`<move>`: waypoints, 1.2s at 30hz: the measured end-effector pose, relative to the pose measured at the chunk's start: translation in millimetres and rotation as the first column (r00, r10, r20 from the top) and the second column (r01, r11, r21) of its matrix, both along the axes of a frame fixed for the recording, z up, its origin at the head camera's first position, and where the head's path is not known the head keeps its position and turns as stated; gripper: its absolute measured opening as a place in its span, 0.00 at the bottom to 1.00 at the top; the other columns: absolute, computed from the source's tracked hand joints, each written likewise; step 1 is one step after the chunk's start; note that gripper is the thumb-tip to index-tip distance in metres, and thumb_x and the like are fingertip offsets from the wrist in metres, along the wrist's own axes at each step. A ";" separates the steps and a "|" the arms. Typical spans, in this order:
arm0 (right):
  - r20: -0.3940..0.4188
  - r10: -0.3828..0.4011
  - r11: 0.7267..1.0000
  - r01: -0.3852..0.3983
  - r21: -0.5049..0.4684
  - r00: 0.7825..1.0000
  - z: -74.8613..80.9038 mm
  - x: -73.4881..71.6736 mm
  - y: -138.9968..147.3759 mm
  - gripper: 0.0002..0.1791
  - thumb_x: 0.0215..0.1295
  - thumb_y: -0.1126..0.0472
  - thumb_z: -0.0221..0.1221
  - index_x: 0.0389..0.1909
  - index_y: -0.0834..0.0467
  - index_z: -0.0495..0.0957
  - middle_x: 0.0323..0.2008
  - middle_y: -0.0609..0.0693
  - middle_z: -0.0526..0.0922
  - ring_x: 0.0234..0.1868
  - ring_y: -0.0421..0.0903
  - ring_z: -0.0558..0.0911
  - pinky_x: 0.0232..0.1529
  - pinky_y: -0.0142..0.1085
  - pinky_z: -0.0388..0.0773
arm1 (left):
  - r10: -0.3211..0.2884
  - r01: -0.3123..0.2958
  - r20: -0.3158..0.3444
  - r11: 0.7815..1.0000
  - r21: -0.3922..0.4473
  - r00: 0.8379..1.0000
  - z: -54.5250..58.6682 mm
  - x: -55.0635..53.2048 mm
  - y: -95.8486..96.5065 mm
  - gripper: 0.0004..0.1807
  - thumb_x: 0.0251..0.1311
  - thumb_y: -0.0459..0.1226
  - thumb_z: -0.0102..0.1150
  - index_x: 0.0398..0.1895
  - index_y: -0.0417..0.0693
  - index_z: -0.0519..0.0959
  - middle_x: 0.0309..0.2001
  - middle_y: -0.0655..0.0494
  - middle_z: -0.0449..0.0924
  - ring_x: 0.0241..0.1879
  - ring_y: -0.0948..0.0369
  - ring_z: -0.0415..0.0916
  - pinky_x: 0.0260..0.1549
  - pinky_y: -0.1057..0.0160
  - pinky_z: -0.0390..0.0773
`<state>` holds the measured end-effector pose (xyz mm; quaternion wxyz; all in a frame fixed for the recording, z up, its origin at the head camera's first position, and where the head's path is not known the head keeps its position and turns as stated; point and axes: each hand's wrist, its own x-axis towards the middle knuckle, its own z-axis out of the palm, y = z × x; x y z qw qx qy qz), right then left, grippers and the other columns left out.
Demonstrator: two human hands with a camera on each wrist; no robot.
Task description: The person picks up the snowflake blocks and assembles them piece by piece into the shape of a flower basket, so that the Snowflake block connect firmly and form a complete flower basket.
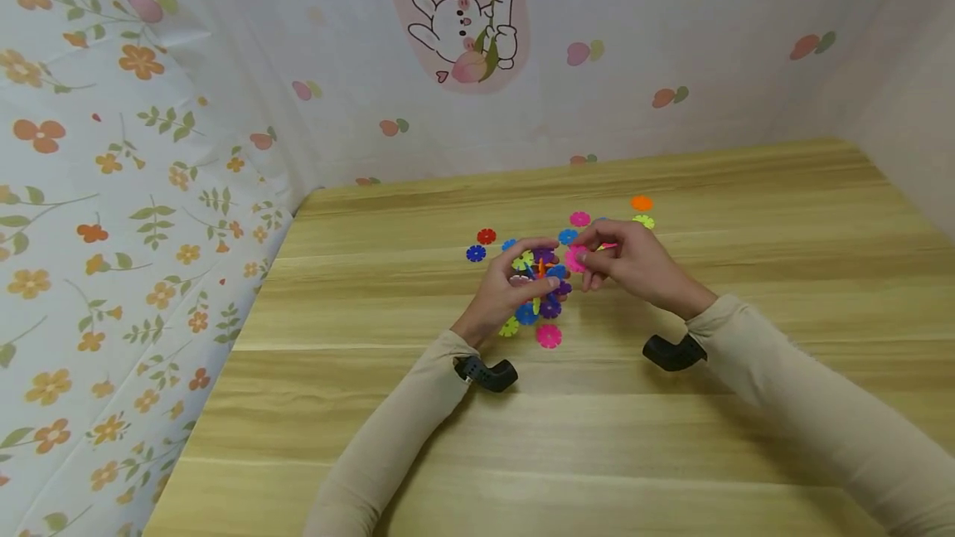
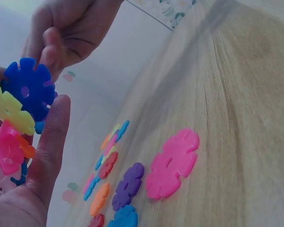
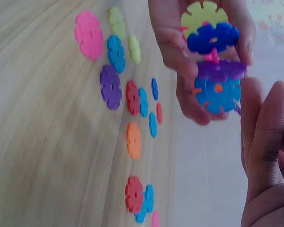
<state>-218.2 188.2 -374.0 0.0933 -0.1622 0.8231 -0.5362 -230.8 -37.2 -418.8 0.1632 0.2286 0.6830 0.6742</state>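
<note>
My left hand [image 1: 496, 298] holds a cluster of interlocked plastic snowflake discs [image 1: 543, 265] just above the table. Blue, purple, yellow, pink and orange pieces join at angles; the left wrist view shows a dark blue disc [image 2: 28, 89] on top, near the thumb. Close by on the right, my right hand [image 1: 642, 265] pinches a pink snowflake disc [image 1: 575, 259] between thumb and fingers. In the right wrist view a purple disc [image 3: 221, 69] and a light blue disc [image 3: 217, 94] face the right fingertips [image 3: 252, 90]; the pinched pink disc is hidden there.
Loose discs lie on the wooden table [image 1: 336, 413] around and beneath the hands: a pink one [image 1: 549, 336] in front, a red one [image 1: 487, 236] and a blue one [image 1: 476, 253] at left, an orange one [image 1: 642, 203] at back right. Patterned curtains [image 1: 298, 40] stand behind and left.
</note>
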 end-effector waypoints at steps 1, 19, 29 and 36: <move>0.000 -0.013 1.000 0.013 0.002 1.000 0.3 1.0 -2.0 0.11 0.73 0.68 0.54 0.52 0.66 0.79 0.39 0.67 0.81 0.29 0.56 0.87 0.36 0.41 0.87 | 0.003 -0.003 -0.009 1.000 -0.007 1.000 0.4 0.3 0.1 0.25 0.68 0.32 0.59 0.68 0.49 0.71 0.67 0.52 0.69 0.33 0.67 0.86 0.50 0.61 0.84; -0.231 -0.119 0.991 0.129 0.030 0.966 -6.5 11.0 -16.8 0.04 0.66 0.71 0.61 0.40 0.68 0.81 0.28 0.62 0.85 0.19 0.45 0.85 0.22 0.32 0.81 | 0.029 -0.036 -0.093 0.997 -0.074 0.995 1.7 4.7 7.6 0.24 0.67 0.34 0.62 0.66 0.49 0.72 0.67 0.53 0.69 0.37 0.63 0.81 0.38 0.66 0.83; -0.242 -0.077 0.995 0.088 0.036 0.967 -6.9 9.3 -23.8 0.04 0.66 0.73 0.59 0.40 0.69 0.79 0.29 0.62 0.85 0.19 0.44 0.84 0.24 0.30 0.82 | 0.075 -0.079 -0.053 0.994 -0.076 0.996 1.9 3.7 5.2 0.30 0.65 0.37 0.65 0.70 0.59 0.70 0.71 0.60 0.65 0.39 0.60 0.79 0.34 0.65 0.79; -0.244 -0.077 0.988 0.107 0.114 0.967 -2.0 2.3 -15.1 0.07 0.68 0.70 0.60 0.44 0.66 0.82 0.28 0.59 0.84 0.22 0.53 0.84 0.24 0.31 0.80 | 0.022 -0.022 0.008 0.999 -0.035 1.000 2.4 2.9 5.2 0.26 0.72 0.38 0.55 0.72 0.63 0.68 0.76 0.63 0.57 0.58 0.62 0.75 0.56 0.61 0.78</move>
